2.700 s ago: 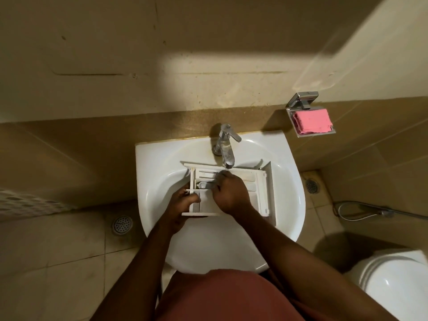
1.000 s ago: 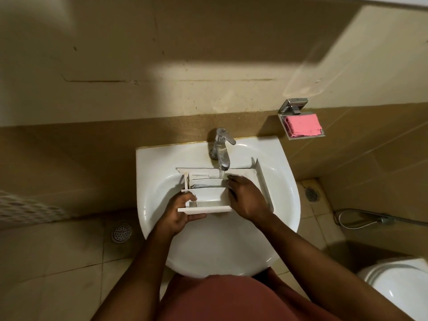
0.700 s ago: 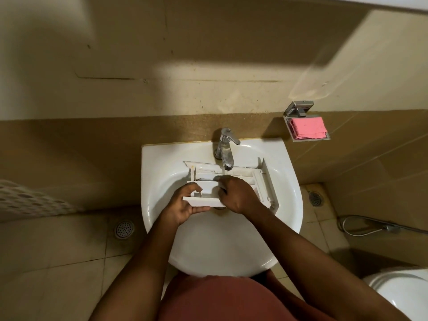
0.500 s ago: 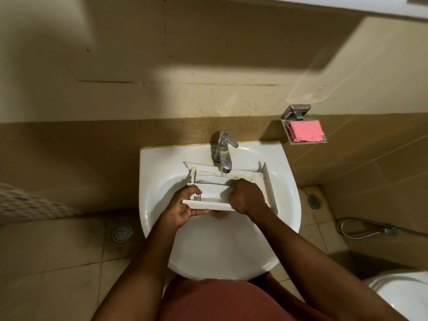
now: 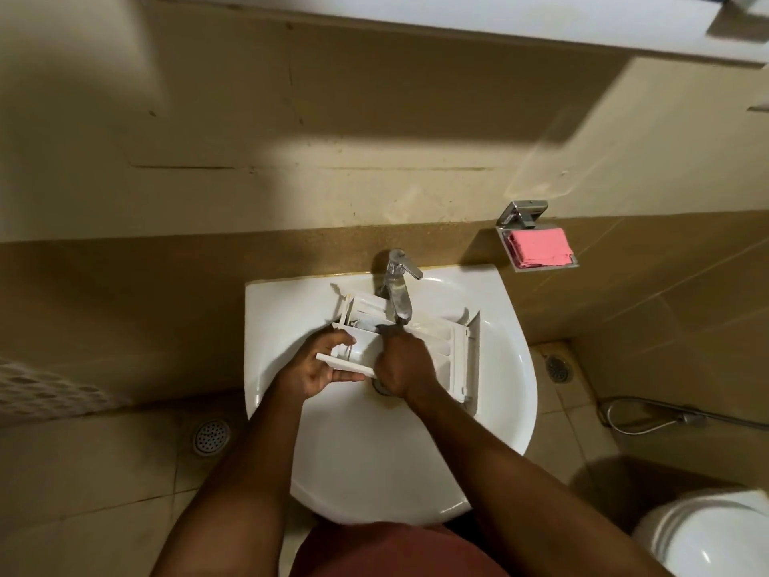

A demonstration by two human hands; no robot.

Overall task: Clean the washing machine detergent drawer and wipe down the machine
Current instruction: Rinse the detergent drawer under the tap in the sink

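Left hand (image 5: 315,370) clamped on the detergent drawer (image 5: 364,310) — thumb on top, fingers curled beneath its flat front panel (image 5: 347,365), at 9 o'clock of the bowl's centre; right hand (image 5: 405,364) knuckles-up at the drawer's 3 o'clock side, fingers bent down into a compartment; whether they pinch a wall or merely rub it cannot be told, and no brush or cloth shows in it.

Location: drawer held over the bowl of the white sink (image 5: 516,360), its far end beneath the spout of the chrome tap (image 5: 397,289) at 12 o'clock; water flow too faint to confirm.

Accessory: second white ribbed plastic piece (image 5: 457,347) leaning in the bowl at 3 o'clock; probably the drawer's insert or cover.

Handling, as judged: light, stiff moulded plastic; thin dividers liable to crack if levered; slippery when wet and soapy — best taken by the front panel or outer side walls, not the inner partitions.

Nearby: pink cloth (image 5: 539,245) in a wall-mounted dish (image 5: 545,265) at 1 o'clock of the sink, apart from it; toilet (image 5: 707,535) at 5 o'clock.
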